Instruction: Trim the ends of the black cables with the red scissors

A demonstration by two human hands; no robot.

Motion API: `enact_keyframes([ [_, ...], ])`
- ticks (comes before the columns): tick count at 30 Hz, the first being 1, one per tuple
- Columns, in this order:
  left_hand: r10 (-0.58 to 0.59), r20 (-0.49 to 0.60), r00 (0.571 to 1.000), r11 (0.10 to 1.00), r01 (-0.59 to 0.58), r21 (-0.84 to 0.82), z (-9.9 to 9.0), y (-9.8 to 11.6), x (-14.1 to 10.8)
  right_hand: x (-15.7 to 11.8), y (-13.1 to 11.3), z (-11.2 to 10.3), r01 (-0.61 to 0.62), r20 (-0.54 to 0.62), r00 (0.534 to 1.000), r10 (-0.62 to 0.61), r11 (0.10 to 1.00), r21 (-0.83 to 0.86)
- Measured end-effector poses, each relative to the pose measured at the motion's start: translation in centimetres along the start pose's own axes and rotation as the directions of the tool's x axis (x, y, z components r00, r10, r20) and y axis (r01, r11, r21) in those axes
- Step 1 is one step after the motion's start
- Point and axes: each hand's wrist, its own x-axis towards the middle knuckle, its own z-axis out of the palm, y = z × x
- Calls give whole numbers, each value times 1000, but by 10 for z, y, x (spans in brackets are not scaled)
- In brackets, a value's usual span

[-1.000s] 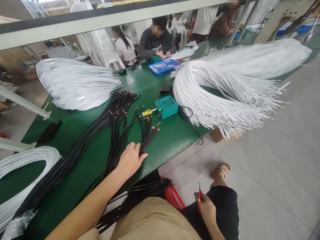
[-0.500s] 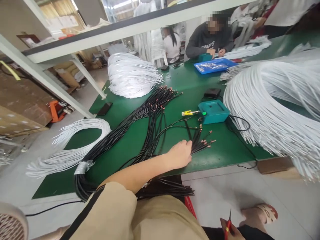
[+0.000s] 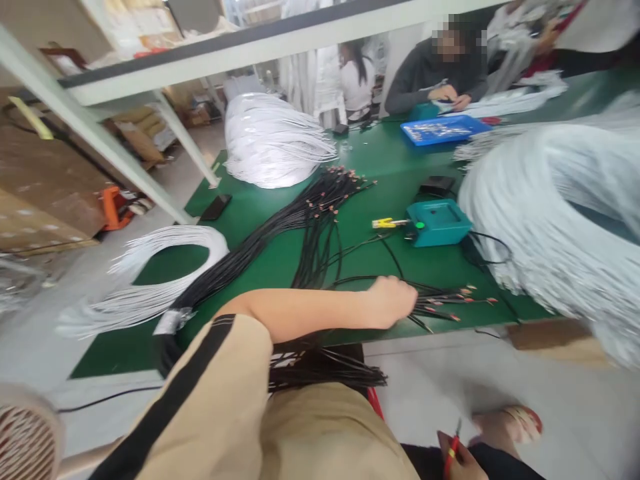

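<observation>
My left hand [image 3: 393, 303] is closed around a bunch of black cables [image 3: 437, 308] near the table's front edge. Their copper-coloured and reddish ends stick out to the right of the fist. Low in the view, beside my leg, my right hand [image 3: 469, 465] grips a red-handled tool [image 3: 453, 453] with a narrow dark tip; its exact kind is unclear. A larger bundle of black cables [image 3: 260, 230] lies across the green table [image 3: 280, 267], wrapped in clear plastic [image 3: 173, 320] at its near bend. More black cables [image 3: 330, 373] lie below the table edge by my lap.
A teal device [image 3: 440, 223] with a yellow clip [image 3: 384, 223] stands beyond my left hand. White cable coils lie at right [image 3: 520, 200], back [image 3: 270, 140] and left [image 3: 215, 243]. Across the table, a co-worker [image 3: 425, 73] works behind a blue tray [image 3: 445, 131]. A shelf beam [image 3: 240, 50] crosses above.
My left hand has moved right along the table edge, drawing the bunch of black cables with it. My right hand still holds the red tool. The view has shifted slightly.
</observation>
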Motion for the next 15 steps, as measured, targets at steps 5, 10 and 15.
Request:
enact_keyframes([
  [5,-39,-76,996,959,16,-284,-41,-41,-7,-20,5,7,60,-105,993,-44,986,157],
  [10,-178,-283,942,554,-142,-820,-112,-100,-37,-28,7,13,68,-168,985,-24,964,258],
  [15,-359,-291,887,-247,-391,-886,-139,-89,-59,-35,-4,10,62,-159,987,-6,935,350],
])
